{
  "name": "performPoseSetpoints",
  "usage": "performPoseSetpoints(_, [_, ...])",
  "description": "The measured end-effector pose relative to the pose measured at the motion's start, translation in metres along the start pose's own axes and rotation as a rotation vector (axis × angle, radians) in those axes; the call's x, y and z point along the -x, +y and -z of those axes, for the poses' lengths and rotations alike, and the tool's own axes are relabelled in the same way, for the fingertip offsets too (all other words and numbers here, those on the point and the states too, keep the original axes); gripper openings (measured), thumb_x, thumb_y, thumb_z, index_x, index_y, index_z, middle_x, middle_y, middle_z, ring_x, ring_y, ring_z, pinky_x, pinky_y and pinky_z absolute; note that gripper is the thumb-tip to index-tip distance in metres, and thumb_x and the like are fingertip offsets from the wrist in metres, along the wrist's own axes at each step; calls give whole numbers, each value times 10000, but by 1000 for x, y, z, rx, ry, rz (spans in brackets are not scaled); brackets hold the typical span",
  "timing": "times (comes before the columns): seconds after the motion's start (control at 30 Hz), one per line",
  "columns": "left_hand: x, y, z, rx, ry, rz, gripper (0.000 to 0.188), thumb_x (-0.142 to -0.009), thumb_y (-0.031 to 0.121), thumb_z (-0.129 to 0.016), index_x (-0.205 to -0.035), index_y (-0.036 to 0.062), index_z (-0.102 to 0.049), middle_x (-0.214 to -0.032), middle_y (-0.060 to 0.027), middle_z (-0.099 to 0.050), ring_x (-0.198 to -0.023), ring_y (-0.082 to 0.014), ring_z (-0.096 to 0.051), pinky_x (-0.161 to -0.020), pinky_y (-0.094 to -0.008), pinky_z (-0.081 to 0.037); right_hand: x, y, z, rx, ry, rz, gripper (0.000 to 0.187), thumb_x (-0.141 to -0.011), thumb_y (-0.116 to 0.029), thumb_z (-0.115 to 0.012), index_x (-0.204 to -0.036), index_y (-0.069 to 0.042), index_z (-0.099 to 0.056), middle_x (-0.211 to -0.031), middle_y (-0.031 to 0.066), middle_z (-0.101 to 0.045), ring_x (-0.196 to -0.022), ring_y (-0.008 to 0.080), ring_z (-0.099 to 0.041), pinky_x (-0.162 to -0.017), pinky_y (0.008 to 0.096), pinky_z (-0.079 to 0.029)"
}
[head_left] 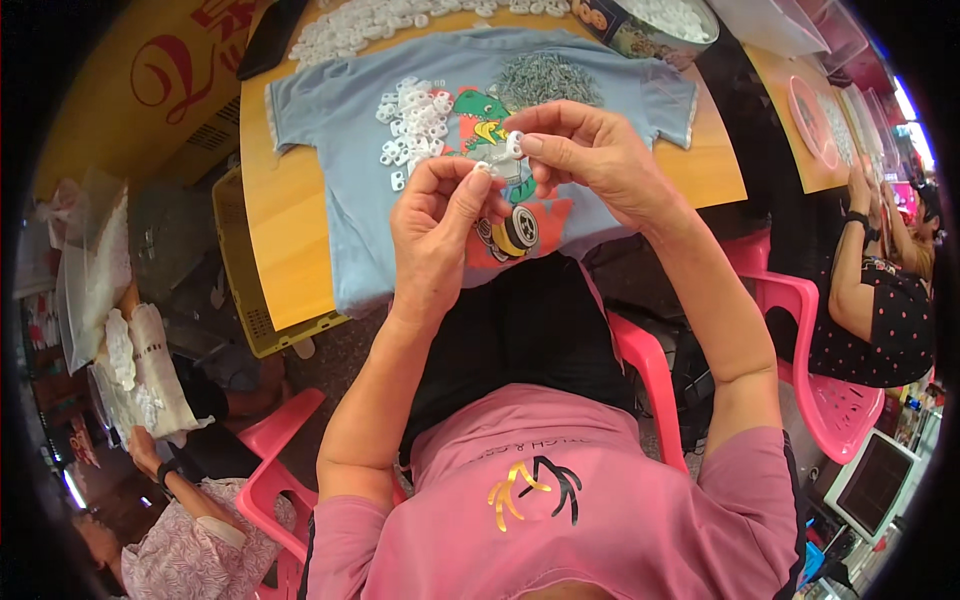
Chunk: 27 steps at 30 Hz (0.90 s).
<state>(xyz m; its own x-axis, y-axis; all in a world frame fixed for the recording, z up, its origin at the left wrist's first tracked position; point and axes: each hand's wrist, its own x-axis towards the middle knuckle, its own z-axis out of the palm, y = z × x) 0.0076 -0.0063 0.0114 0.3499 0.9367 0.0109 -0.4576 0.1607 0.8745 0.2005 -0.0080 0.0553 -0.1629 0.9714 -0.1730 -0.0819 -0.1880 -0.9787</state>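
My left hand (438, 215) is closed in a pinch on a small white plastic piece (483, 167) at its fingertips. Close beside it, my right hand (590, 150) pinches another small white plastic piece (515, 145), which has a dark hole. Both hands are raised over a light blue T-shirt (345, 190) with a cartoon print, spread on the table. A heap of white plastic pieces (415, 115) with holes lies on the shirt beyond my left hand. Past my right hand is a pile of small grey metal pins or screws (547, 80).
More white pieces (350, 32) line the table's (285, 240) far side, near a round tin (665, 25) of white parts. A yellow crate (240, 270) stands left. A pink chair (820, 390) holds a co-worker on the right; another person (190, 540) sits lower left.
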Motion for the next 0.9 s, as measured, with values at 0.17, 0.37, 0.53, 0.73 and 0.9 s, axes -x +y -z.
performPoseSetpoints(0.17, [1, 0, -4, 31, 16, -64, 133, -961, 107, -588, -1030, -3, -557, -1063, -128, -652, -845, -141, -649, -729, -258, -541, 3, 12, -10, -49, 108, 21, 261, -911, -158, -670, -1106, 9, -621, -851, 20, -629, -707, 65, -594, -639, 222, -520])
performPoseSetpoints(0.37, [0, -1, -1, 38, -9, -77, 127, -965, 97, -576, -1033, -7, -552, -1115, -146, -638, -903, -161, -656, -772, -272, -552, 10, 26, -14, 79, 168, 252, 197, -895, -83, -680, -1046, 23, -611, -895, 41, -646, -733, 68, -603, -646, 207, -514])
performPoseSetpoints(0.53, [0, -3, 1, 45, -10, -73, 123, -964, 92, -577, -1033, -8, -554, -1119, -142, -638, -910, -161, -656, -781, -271, -549, 13, 29, -19, 401, 277, 452, 182, -886, -56, -682, -1038, 16, -612, -911, 30, -647, -768, 78, -611, -708, 216, -520])
performPoseSetpoints(0.73, [2, -1, 0, 33, -39, -79, 132, -962, 99, -583, -1034, -11, -567, -1105, -131, -638, -913, -159, -655, -787, -271, -547, 15, 28, -21, 426, 271, 532, 163, -893, -21, -656, -1051, 12, -632, -960, 22, -624, -826, 69, -595, -729, 220, -517])
performPoseSetpoints(0.9, [2, -1, 0, -19, -47, -65, 135, -961, 101, -586, -1035, -11, -569, -1065, -112, -643, -896, -144, -653, -776, -265, -544, 14, 30, -23, 280, 219, 389, 224, -932, -37, -604, -1152, -18, -637, -952, -4, -600, -832, 56, -572, -725, 214, -510])
